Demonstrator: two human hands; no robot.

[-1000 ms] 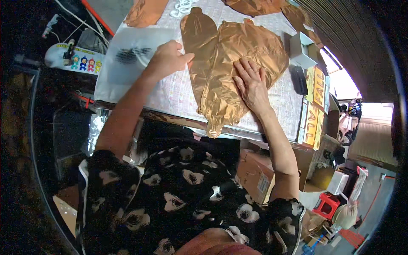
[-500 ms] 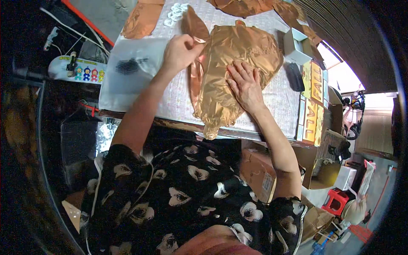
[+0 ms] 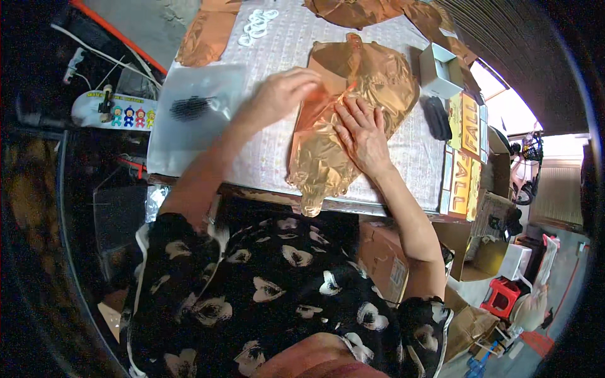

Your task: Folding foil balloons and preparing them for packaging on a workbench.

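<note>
The gold foil piece (image 3: 372, 72) lies at the middle of the tabletop (image 3: 261, 154), part-folded: a flap along its left side (image 3: 318, 112) stands turned in toward the centre, showing a coppery face, while the broad right side lies flat and the lower part is spread but crinkled. The turned-in flap does not look pressed down along its whole length, so that fold seems only partly made, with the right side unfolded. The right hand (image 3: 364, 133) rests on the foil palm down, its grip apart, fingers laid out over the sheet and closed on nothing. The left hand (image 3: 287, 91) is blurred at the flap, fingertips at or just beside it; whether its grip is pinched on the foil I cannot tell. As for edges, the foil's narrow lower tab (image 3: 311, 208) reaches past the front edge of the tabletop, and the upper tab points to the far side. Room is widest on the left, where patterned cover shows between the foil and the clear plastic sheet (image 3: 170, 142). The right is tighter: the white open box (image 3: 432, 79) and the black object (image 3: 437, 118) sit near the foil's edge. Farther off lie white rings (image 3: 255, 28) and a copper foil piece (image 3: 208, 34).
</note>
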